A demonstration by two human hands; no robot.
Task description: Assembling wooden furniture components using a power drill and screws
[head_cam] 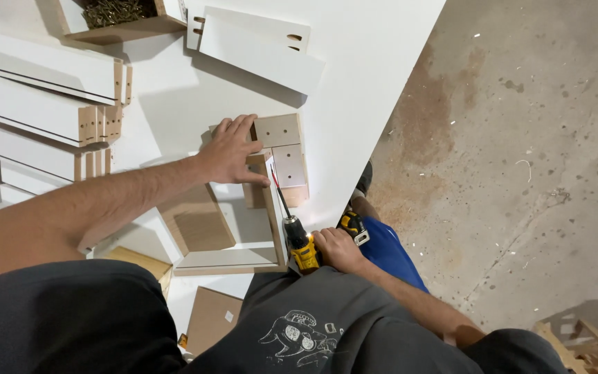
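Left hand (pixel 231 149) flat on the drawer box (pixel 271 208), right hand (pixel 337 248) gripping yellow drill (pixel 300 244)

I see a white worktable (pixel 368 76) carrying stacked white panels (pixel 43 104) at its left, two loose white boards (pixel 257 48) at top, an open box frame (pixel 243 208) near its front edge, and a wooden tray of screws (pixel 115 17).
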